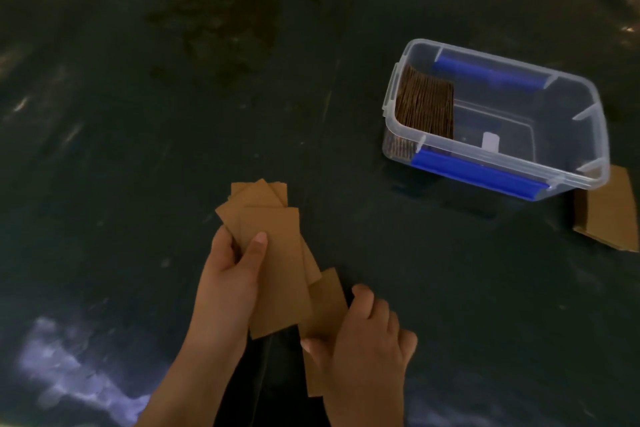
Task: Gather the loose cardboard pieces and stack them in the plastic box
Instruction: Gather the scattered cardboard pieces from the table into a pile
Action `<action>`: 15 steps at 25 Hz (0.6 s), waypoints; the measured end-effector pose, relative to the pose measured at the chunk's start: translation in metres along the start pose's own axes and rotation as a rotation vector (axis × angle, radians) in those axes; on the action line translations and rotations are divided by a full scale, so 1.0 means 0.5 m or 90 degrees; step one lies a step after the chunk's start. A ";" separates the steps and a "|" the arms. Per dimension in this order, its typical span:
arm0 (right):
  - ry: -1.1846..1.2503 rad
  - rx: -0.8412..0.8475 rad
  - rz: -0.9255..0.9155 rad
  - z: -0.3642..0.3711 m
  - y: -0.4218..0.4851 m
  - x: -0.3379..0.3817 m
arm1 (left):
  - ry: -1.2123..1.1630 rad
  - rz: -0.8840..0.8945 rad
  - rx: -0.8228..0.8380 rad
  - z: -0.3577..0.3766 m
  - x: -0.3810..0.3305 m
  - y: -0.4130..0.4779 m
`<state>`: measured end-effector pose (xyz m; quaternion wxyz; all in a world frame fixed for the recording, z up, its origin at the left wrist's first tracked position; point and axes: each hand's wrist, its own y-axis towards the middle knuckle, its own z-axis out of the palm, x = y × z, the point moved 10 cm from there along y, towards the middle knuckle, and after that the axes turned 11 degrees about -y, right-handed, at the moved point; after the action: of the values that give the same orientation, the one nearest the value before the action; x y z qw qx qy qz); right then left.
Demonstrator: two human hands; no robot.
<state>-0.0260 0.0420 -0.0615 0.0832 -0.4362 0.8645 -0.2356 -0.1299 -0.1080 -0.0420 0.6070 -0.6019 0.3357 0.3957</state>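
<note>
My left hand [232, 282] grips a fanned bunch of brown cardboard pieces [273, 253], thumb pressed on the top one. My right hand [367, 347] is closed on another cardboard piece [325, 308] just to the right of the bunch, low in the head view. The clear plastic box [585, 114] with blue clip handles stands at the upper right. A stack of cardboard pieces [426, 104] stands on edge against its left wall.
A larger flat cardboard sheet [609, 215] lies on the dark surface right of the box, partly under its corner. The dark tabletop [173, 114] is stained and glossy, with light reflections at the lower left.
</note>
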 end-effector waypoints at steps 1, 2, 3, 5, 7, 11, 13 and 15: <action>0.038 -0.004 -0.012 -0.004 0.000 0.003 | -0.004 0.003 0.009 0.006 -0.004 0.000; 0.088 -0.013 -0.036 -0.016 -0.002 0.006 | -0.002 0.010 0.020 0.013 -0.009 -0.003; 0.160 -0.035 -0.052 -0.042 -0.002 -0.003 | 0.011 0.022 0.034 0.024 -0.016 -0.005; 0.332 -0.091 -0.018 -0.109 0.008 -0.068 | 0.050 0.038 0.060 0.052 -0.027 -0.009; 0.571 -0.085 0.029 -0.165 0.026 -0.154 | 0.074 0.035 0.096 0.104 -0.027 -0.021; 0.667 0.003 -0.030 -0.223 0.052 -0.236 | 0.008 -0.030 0.234 0.320 0.009 -0.105; 0.578 -0.140 -0.012 -0.262 0.062 -0.311 | -0.052 -0.088 0.287 0.436 0.036 -0.158; 0.593 -0.231 0.035 -0.284 0.070 -0.409 | -0.057 -0.135 0.349 0.540 0.063 -0.202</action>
<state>0.0233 0.2694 0.0333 -0.3828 -0.2687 0.8482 -0.2487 -0.0448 0.1672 -0.0092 0.7988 -0.4295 0.3384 0.2508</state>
